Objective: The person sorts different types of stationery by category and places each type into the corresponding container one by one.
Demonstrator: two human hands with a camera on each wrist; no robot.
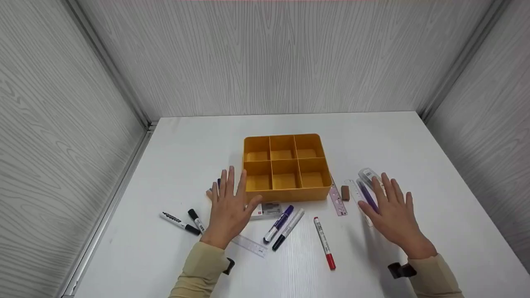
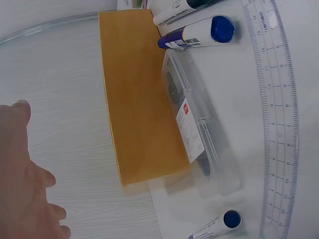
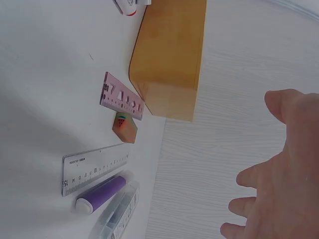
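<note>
Over the left part of the table, my left hand (image 1: 229,211) is held with its fingers straight and spread, holding nothing. It overlaps the left side of a yellow box (image 1: 285,194) divided into bare compartments in two rows of three. My right hand (image 1: 395,219), also spread and holding nothing, is over a purple pen (image 1: 367,196) and a clear plastic case (image 1: 366,174). A flat clear case (image 2: 209,144) with a white label lies against the box's front wall in the left wrist view. A clear ruler (image 1: 250,246) is partly hidden under the left hand.
Black-capped markers (image 1: 180,223) lie at left. A purple marker (image 1: 278,225), a grey-white marker (image 1: 288,229) and a red-capped marker (image 1: 324,244) lie in front of the box. Right of it are a pink ruler (image 1: 338,201), a brown eraser (image 1: 345,193) and another clear ruler (image 3: 94,169). Panels (image 1: 281,58) enclose the table.
</note>
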